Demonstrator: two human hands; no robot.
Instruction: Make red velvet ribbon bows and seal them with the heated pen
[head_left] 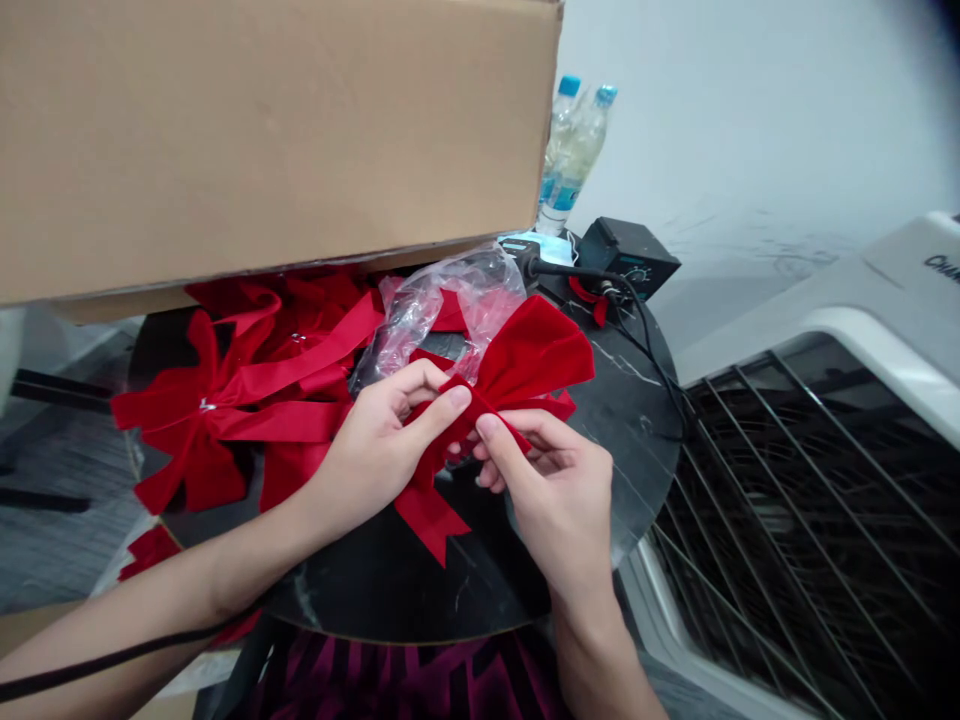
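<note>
A red velvet bow (525, 365) is held over a round black marble-look table (645, 420). My left hand (382, 440) pinches the bow's centre from the left, fingers closed on the fabric. My right hand (555, 480) grips the same centre from the right, thumb on top. A red tail of the bow (431, 520) hangs down below my hands. Behind the bow lies a crumpled clear plastic bag (442, 305).
A pile of finished red bows (240, 400) lies on the table's left. A large cardboard box (277, 130) fills the upper left. Two water bottles (574, 150) and a black soldering station (630, 255) with cable stand at the back. A white wire-grilled appliance (825, 480) is at right.
</note>
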